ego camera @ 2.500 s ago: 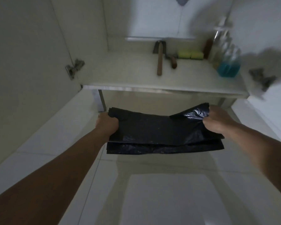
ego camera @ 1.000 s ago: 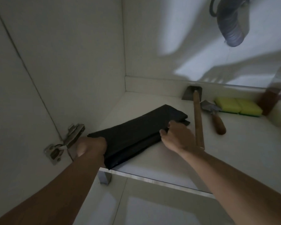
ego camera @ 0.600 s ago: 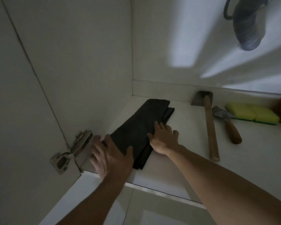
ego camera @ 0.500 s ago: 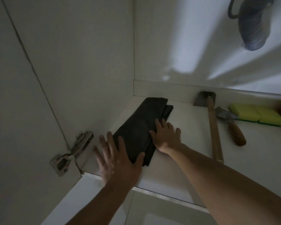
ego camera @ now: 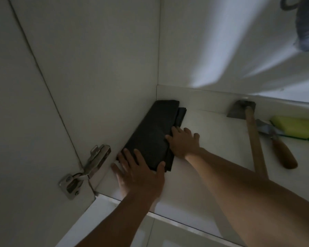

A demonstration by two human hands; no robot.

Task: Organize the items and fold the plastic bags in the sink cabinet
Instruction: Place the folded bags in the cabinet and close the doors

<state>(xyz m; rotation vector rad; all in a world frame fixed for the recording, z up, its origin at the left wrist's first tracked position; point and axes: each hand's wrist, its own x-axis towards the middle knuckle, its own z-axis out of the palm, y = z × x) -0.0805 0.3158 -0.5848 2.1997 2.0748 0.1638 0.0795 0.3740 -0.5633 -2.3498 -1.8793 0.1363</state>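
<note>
The folded black plastic bag (ego camera: 153, 134) lies flat on the cabinet floor (ego camera: 212, 139), tucked into the back left corner, its long side running along the left side wall (ego camera: 96, 77) and its far end close to the back wall (ego camera: 212, 41). A second layer of the bag shows as a narrow strip along its right edge.

The left hand (ego camera: 141, 173) lies flat on the near end of the bag with fingers spread and straight, thumb on the bag's near right corner; it presses and grasps nothing. The right hand (ego camera: 183, 142) rests against the bag's right edge about halfway along, fingers extended and slightly fanned, also released rather than clenched, with the fingertips touching the plastic.

Just left of the left hand, a metal door hinge (ego camera: 84, 170) is fixed to the side wall at the cabinet's front edge. Well to the right, a hammer (ego camera: 251, 132) with a wooden handle lies with its head against the back wall. Beside it lies a small trowel (ego camera: 276, 145) with a wooden grip, and next to that a yellow sponge (ego camera: 296, 128). A grey corrugated drain hose (ego camera: 307, 27) hangs at the upper right.
</note>
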